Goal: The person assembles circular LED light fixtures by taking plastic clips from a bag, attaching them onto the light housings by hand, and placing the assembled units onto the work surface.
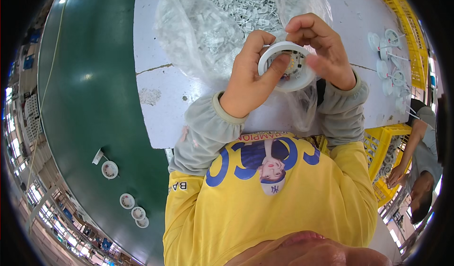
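Observation:
A white round lamp housing (302,80) is held above the table, tilted so that a circuit board with small yellow parts shows inside its ring. My left hand (253,74) grips it by the left side, thumb reaching over the rim into the opening. Close at its right rim is my right hand (326,48), fingers curled and apart from the thumb, which is blurred by motion. I see nothing between those fingers. Behind both hands, a clear plastic bag (184,30) lies open with a heap of small white plastic pieces (246,6).
The white table (161,89) has a seam and worn patches. At its right stand several white round parts with stems (385,53), beside a yellow crate (406,25). Left runs a green surface (90,105) bearing several lamp housings (109,169). A co-worker (418,157) is at another yellow crate (380,145).

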Motion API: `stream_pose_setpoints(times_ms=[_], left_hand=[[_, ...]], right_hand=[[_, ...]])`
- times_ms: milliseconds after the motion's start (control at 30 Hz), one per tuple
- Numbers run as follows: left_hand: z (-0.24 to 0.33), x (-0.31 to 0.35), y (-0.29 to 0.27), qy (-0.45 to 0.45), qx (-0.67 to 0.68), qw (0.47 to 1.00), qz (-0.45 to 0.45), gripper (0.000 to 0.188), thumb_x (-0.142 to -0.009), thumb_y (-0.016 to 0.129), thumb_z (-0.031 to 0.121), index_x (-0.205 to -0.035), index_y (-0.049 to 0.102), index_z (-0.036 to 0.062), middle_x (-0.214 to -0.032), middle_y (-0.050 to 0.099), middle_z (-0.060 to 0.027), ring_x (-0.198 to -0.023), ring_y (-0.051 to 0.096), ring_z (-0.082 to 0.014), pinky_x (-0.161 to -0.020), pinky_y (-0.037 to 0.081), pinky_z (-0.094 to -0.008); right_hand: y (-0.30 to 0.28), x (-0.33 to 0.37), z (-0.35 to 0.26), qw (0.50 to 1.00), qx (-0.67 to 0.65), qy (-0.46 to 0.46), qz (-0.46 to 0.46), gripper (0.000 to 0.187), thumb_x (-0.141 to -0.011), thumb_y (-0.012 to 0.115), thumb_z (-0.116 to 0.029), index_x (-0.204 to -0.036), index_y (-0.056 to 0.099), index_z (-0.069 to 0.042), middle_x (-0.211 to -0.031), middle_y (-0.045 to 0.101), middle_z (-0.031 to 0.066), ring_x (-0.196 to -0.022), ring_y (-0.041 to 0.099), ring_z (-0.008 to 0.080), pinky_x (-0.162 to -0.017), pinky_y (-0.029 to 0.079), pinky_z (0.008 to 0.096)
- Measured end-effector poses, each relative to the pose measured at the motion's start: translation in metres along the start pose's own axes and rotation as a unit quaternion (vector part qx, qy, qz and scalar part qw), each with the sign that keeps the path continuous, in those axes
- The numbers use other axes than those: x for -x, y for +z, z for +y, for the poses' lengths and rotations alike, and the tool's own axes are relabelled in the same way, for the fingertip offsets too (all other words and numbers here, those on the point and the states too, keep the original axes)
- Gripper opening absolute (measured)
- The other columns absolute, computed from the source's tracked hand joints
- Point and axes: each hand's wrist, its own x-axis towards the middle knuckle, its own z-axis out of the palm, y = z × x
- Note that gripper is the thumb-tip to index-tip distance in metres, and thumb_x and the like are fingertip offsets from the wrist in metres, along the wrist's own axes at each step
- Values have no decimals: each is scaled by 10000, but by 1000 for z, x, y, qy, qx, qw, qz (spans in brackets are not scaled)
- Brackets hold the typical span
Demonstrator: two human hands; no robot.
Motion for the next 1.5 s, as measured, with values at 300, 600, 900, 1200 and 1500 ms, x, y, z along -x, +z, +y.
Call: stream_pose_setpoints(times_ms=[300, 600, 900, 1200, 1500], left_hand=[[0, 1, -4, 23, -40, 998, -30, 156, -816, 534, 58, -929, 436, 13, -703, 578, -71, -649, 530, -78, -569, 417, -217], [-5, 0, -8, 86, -115, 990, -12, 334, -918, 385, 320, -962, 457, -3, -637, 508, -65, -595, 459, -106, -543, 377, -258], [-11, -1, -9, 69, -102, 992, 16, 312, -924, 385, 288, -900, 498, -2, -621, 461, -28, -579, 399, -76, -519, 337, -231], [-8, -2, -12, 86, -102, 991, 10, 253, -916, 425, 243, -852, 507, 12, -677, 483, -15, -605, 402, -64, -531, 344, -222], [-9, -1, 2, 108, -16, 992, 58, 223, -900, 462, 209, -938, 504, -6, -844, 514, -44, -725, 445, -81, -638, 375, -216]], right_hand=[[12, -1, 2, 997, 70, 3, 27, 317, -746, 543, 0, -1052, 464, -21, -845, 541, 12, -790, 513, 67, -732, 404, 211], [15, 0, 5, 996, 87, 7, 30, 322, -724, 538, 48, -1027, 457, -26, -874, 499, 11, -810, 497, 76, -753, 396, 212], [18, -2, 9, 996, 66, 45, 30, 297, -726, 533, 66, -986, 432, -34, -880, 437, 1, -830, 457, 62, -783, 369, 198], [19, -3, 9, 999, 43, 16, 19, 281, -737, 531, 63, -981, 430, -35, -887, 453, 8, -841, 474, 64, -783, 374, 202], [24, -9, 10, 987, 87, -63, 123, 324, -715, 577, 12, -1013, 460, -37, -871, 495, 15, -760, 498, 76, -687, 421, 211]])
